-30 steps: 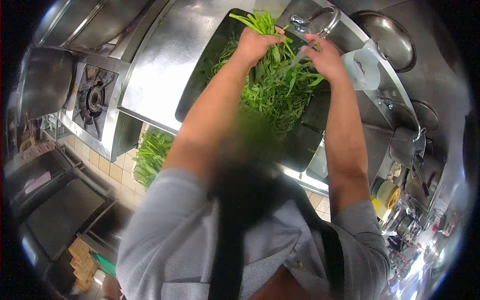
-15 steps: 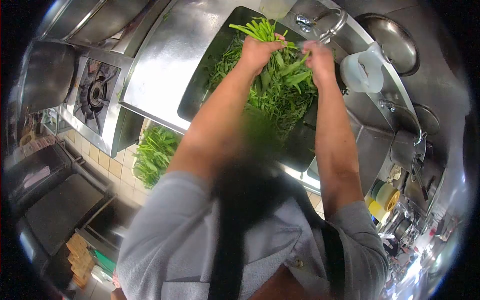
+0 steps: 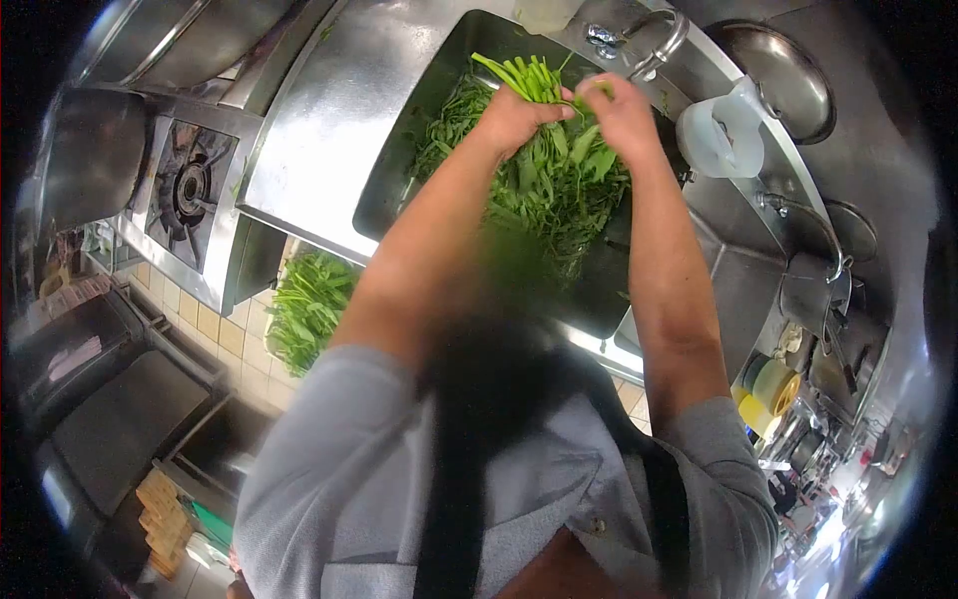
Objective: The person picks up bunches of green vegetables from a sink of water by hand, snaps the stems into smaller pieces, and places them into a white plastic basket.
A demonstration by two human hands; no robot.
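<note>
My left hand [image 3: 521, 118] is closed round a bunch of water spinach [image 3: 524, 76], its pale green stems sticking out past the fingers toward the far side. Close beside it, my right hand [image 3: 621, 115] has its fingers pinched at the edge of the bunch, on what looks like a green stem. Both hands are over a deep metal sink [image 3: 394, 190]. Below them lies a heap of loose leafy greens [image 3: 544, 215], wet-looking and tangled. Part of the heap is hidden by the held bunch and my forearms.
A faucet [image 3: 664, 50] and a translucent plastic jug [image 3: 718, 140] are behind and right of the sink. More greens fill a container [image 3: 309, 309] low on the left, near a gas burner [image 3: 190, 190]. A round metal lid [image 3: 783, 85] lies at far right.
My right hand has moved left, closer to my left hand, and its fingers have drawn in at the bunch. My left hand keeps its hold with little movement.
</note>
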